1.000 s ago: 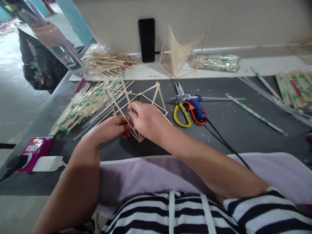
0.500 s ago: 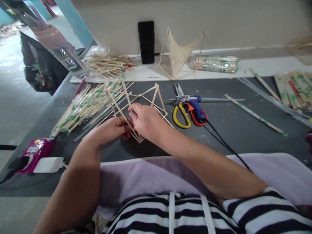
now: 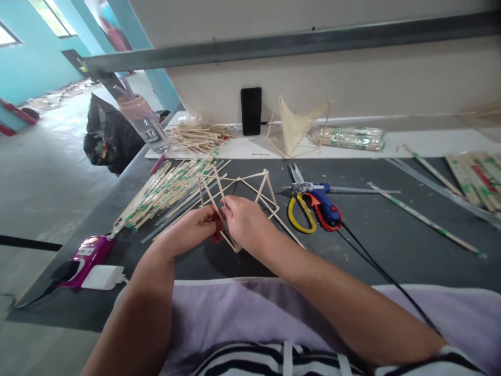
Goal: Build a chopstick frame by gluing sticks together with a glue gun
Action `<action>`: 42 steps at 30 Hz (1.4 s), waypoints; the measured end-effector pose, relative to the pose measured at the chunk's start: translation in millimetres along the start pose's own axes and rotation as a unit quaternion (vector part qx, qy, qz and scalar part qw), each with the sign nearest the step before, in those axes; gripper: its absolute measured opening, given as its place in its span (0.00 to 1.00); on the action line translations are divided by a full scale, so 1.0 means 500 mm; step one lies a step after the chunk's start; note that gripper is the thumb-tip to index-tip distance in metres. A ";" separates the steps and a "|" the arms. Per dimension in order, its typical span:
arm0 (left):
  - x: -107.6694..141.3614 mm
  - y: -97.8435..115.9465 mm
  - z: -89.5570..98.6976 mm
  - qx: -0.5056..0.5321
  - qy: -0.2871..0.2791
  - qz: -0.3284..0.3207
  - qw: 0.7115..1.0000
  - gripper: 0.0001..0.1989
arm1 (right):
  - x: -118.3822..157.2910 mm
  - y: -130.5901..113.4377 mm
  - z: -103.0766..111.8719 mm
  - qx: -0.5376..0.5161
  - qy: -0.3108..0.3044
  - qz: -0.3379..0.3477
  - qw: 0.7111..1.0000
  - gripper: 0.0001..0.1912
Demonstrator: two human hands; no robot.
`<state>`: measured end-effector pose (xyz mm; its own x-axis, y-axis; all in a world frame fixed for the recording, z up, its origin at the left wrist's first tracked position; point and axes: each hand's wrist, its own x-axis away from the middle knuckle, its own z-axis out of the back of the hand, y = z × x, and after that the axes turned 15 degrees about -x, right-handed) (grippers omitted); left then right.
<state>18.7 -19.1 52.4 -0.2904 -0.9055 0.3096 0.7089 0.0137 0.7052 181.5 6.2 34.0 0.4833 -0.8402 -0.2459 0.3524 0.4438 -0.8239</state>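
Observation:
A small open frame of thin wooden sticks (image 3: 266, 173), joined at its corners, rests on the dark table in front of me. My right hand (image 3: 246, 222) pinches a slanting wooden stick (image 3: 218, 183) whose upper end pokes out above my fingertips. At the frame's left side, my left hand (image 3: 198, 228) is closed with its fingers curled about the sticks; its fingertips are partly hidden. Both hands nearly meet above the frame's near corner. To the right lie scissors (image 3: 302, 215) with yellow and red handles, and a blue glue gun (image 3: 326, 204) overlapping them.
Wrapped chopsticks (image 3: 164, 190) lie left, loose sticks (image 3: 199, 137) behind. A finished stick model (image 3: 291, 128), phone (image 3: 251, 111) and wrapped bundle (image 3: 352, 138) line the back ledge. A bottle (image 3: 146, 125) stands back left, a magenta power adapter (image 3: 90, 256) front left. A black cord (image 3: 385, 279) crosses the right.
The view has tilted up, so everything sits lower and more to the right, and a metal rail appears on the wall. Both hands stay at the frame, the right still pinching the stick.

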 end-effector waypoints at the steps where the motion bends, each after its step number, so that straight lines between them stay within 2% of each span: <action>1: 0.002 0.000 0.001 0.001 0.008 -0.003 1.000 0.07 | 0.000 -0.002 0.000 -0.001 -0.002 -0.002 1.000 0.09; 11: 0.013 0.003 0.006 0.005 0.058 -0.049 0.997 0.06 | 0.005 -0.024 0.007 -0.023 -0.029 -0.009 0.999 0.07; 18: 0.025 0.027 0.011 -0.056 0.120 -0.021 0.991 0.10 | 0.004 -0.024 0.002 -0.030 -0.032 -0.011 0.999 0.07; 20: 0.024 0.022 0.012 -0.070 0.162 -0.003 0.984 0.12 | 0.003 -0.023 0.000 -0.014 -0.033 -0.009 0.999 0.09; 21: 0.022 0.018 0.012 -0.072 0.200 0.006 0.977 0.12 | 0.002 -0.022 -0.002 -0.001 -0.032 -0.011 0.999 0.09; 24: 0.017 0.009 0.012 -0.056 0.349 0.007 0.935 0.11 | 0.001 -0.022 -0.004 0.033 -0.033 -0.020 0.999 0.10; 26: 0.013 0.008 0.011 -0.020 0.407 -0.012 0.913 0.11 | 0.002 -0.022 -0.005 0.045 -0.034 -0.026 0.998 0.10; 32: -0.013 0.008 0.003 0.100 0.408 -0.063 0.905 0.11 | 0.004 -0.023 -0.002 0.040 -0.038 -0.020 0.998 0.11; 42: -0.027 0.005 -0.002 0.110 0.418 -0.063 0.900 0.13 | 0.004 -0.026 -0.001 0.015 -0.049 -0.021 0.998 0.13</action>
<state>25.2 -7.2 49.3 0.2906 -0.9070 -0.3047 0.5331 -0.1110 0.8388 177.8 -1.4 43.8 0.5433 -0.8244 -0.1584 0.3970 0.4186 -0.8168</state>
